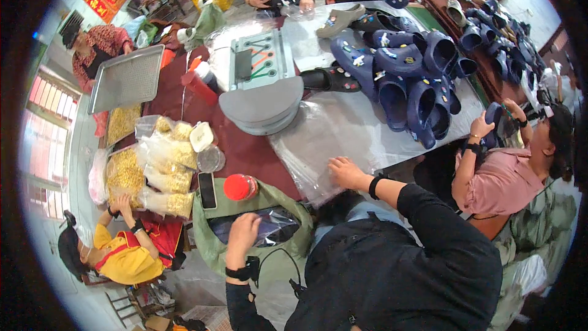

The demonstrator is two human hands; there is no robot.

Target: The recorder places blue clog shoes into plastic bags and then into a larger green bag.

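Note:
My right hand [348,173] rests with fingers spread at the near edge of a stack of clear plastic bags [318,138] on the table. Over the mouth of a green sack [205,242] is my left hand [244,232], its fingers loosely stretched and nothing visible in them. Inside the sack lie dark blue items in shiny clear wrapping [275,224]. A red-lidded jar [240,187] and a phone [207,190] stand by the sack's far rim. Beyond the bags is a heap of navy clogs [398,60] with small charms on them.
A grey rounded case [262,105] sits mid-table, with a flat board [262,55] behind it. Bags of small yellow pieces [168,165] and a metal tray [125,79] are at left. Co-workers sit around; one at right in pink [496,178] holds a clog [492,119].

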